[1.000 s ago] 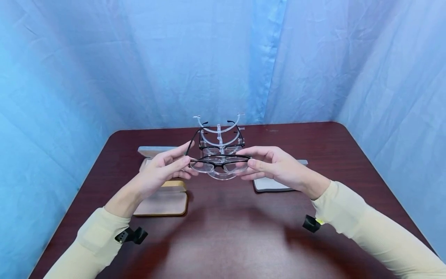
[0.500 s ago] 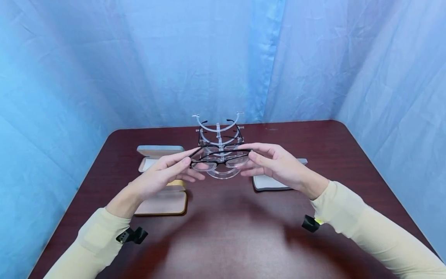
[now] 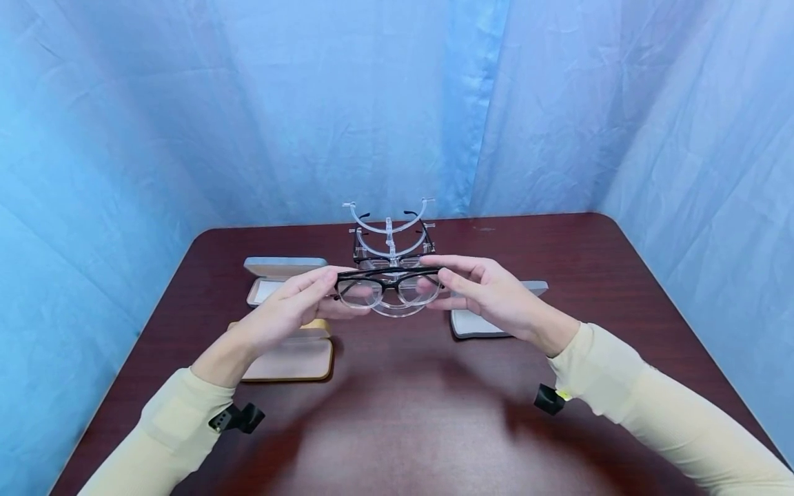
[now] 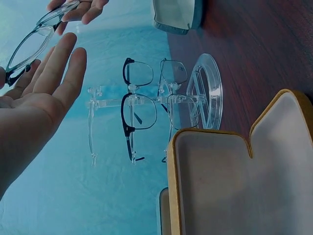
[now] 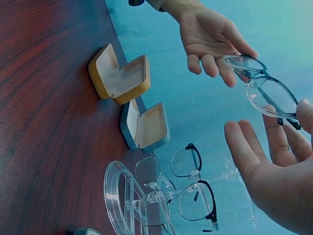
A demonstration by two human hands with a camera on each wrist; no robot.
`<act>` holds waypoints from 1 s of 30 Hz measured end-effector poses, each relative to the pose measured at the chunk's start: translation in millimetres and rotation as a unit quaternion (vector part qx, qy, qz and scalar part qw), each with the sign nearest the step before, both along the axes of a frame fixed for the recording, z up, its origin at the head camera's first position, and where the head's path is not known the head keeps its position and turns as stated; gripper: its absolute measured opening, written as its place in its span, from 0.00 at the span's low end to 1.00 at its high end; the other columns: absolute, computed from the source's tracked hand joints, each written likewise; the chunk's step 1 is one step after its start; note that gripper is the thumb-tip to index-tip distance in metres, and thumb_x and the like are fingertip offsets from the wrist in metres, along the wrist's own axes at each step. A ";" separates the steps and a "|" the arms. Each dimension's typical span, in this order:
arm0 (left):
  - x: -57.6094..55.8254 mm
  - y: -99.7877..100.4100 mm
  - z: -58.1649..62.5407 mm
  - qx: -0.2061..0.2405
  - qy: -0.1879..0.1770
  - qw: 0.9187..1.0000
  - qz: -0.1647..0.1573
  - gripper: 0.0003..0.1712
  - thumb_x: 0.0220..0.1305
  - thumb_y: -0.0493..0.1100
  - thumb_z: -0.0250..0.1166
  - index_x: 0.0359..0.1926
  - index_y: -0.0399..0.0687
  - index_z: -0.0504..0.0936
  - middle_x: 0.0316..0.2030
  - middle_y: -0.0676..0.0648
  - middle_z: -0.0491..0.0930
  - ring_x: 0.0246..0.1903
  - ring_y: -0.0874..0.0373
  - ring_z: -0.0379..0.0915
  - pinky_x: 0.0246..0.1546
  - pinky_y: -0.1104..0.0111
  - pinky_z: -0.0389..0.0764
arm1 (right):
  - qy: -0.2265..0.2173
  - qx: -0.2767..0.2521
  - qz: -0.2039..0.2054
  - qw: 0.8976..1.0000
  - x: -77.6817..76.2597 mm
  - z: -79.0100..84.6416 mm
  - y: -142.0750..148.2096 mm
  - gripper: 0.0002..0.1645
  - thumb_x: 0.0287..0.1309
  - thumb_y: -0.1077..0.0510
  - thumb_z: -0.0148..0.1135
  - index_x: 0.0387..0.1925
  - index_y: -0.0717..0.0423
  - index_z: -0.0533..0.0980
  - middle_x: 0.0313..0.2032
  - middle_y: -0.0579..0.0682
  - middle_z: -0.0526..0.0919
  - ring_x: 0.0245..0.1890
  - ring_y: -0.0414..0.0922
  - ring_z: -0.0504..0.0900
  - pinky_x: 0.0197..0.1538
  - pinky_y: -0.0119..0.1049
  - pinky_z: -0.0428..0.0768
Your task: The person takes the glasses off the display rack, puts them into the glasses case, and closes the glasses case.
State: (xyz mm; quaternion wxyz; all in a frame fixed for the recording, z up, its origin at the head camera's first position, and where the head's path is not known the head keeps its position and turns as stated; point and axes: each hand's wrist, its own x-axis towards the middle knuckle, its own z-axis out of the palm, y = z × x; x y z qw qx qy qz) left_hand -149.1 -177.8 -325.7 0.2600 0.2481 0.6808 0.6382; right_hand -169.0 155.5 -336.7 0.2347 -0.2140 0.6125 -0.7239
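Observation:
In front of the stand, both hands hold a pair of black-topped eyeglasses (image 3: 391, 284) raised in the air, lenses facing me. The left hand (image 3: 294, 303) pinches one end of the frame between thumb and fingers. At the opposite end, the right hand (image 3: 496, 297) pinches the other hinge corner. Both temples now lie folded across behind the lenses. Behind them is a clear plastic eyeglass stand (image 4: 210, 90) with curved arms. It carries an upper pair of glasses (image 4: 122, 110) and a lower pair (image 4: 185, 113); its top arm is bare.
An open yellow eyeglass case (image 3: 291, 362) lies left of the hands. Farther back is an open grey-blue case (image 3: 285, 264). Another open grey case (image 3: 480, 325) sits under the right hand's side. The dark red table (image 3: 397, 427) ends at blue curtains (image 3: 347, 103).
The left temple has swung inward from sticking out and now lies folded behind the lenses. The frame has tilted to face me more. Both hands keep their hold.

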 end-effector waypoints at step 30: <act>31.0 -84.3 -52.0 -0.098 -0.027 0.967 0.234 0.23 0.74 0.44 0.63 0.54 0.24 0.79 0.37 0.45 0.85 0.34 0.51 0.87 0.37 0.56 0.88 | 0.001 0.148 0.139 0.979 -6.8 -54.5 -80.5 0.24 0.71 0.60 0.61 0.62 0.71 0.74 0.45 0.63 0.87 0.48 0.62 0.86 0.53 0.53 0.84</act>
